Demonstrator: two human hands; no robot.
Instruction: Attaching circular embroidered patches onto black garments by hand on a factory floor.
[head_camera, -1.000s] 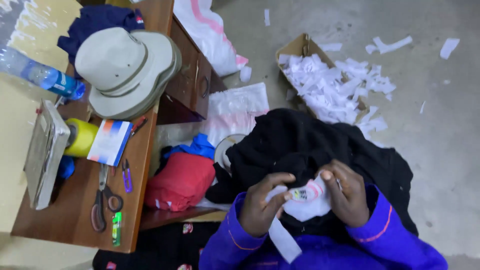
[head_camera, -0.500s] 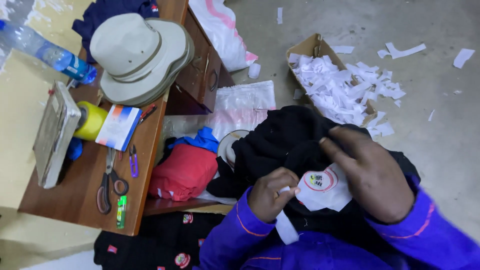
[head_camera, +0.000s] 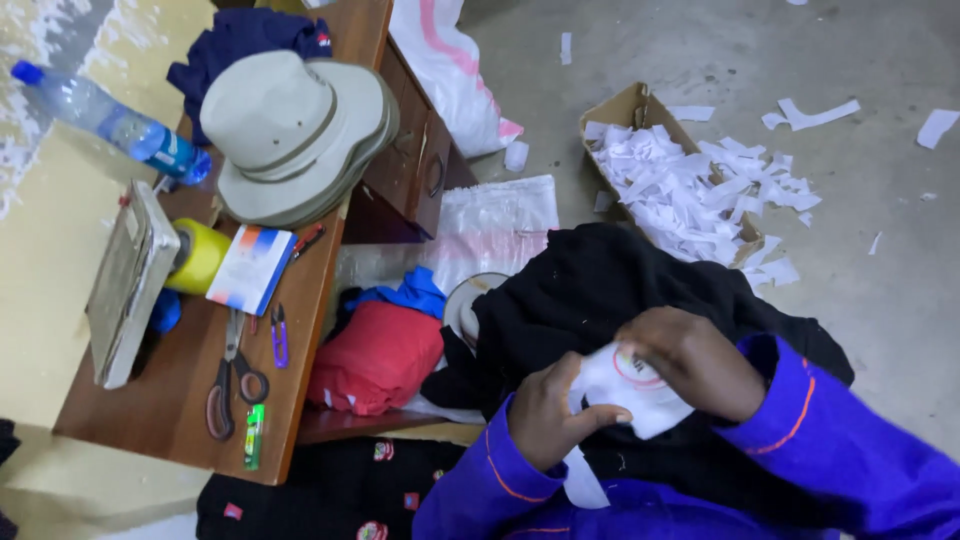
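- A wooden desk (head_camera: 300, 330) fills the left side, its drawers facing a concrete floor (head_camera: 880, 260) strewn with white paper strips.
- A large black garment (head_camera: 620, 290) lies heaped across the person's lap, reaching toward the floor; a second dark garment with small red-and-white badges (head_camera: 330, 495) lies below the desk edge.
- One white plastic sack with a pink stripe (head_camera: 450, 70) leans beside the desk; a flat white woven bag (head_camera: 495, 225) lies on the floor beneath it.
- One open cardboard box (head_camera: 640, 110) at upper right brims with cut white strips.
- A stack of pale brimmed hats (head_camera: 295, 140) sits on the desk, a navy cloth (head_camera: 240, 40) behind it.
- One red folded cloth (head_camera: 380, 355) with a blue one on top lies beside the lap.
- One clear water bottle (head_camera: 110, 120) with a blue cap and blue label lies at the desk's far edge.
- One small white packet with blue and red bands (head_camera: 250, 270) rests by a yellow tape roll (head_camera: 200, 258).
- One pair of scissors (head_camera: 232, 375) lies near the front edge.
- The white round-marked label sheet (head_camera: 625, 390) sits over the black garment, between both hands.
- The left hand (head_camera: 550, 415) pinches its lower edge, fingers closed on it.
- The right hand (head_camera: 695, 360) curls over its top, gripping it.
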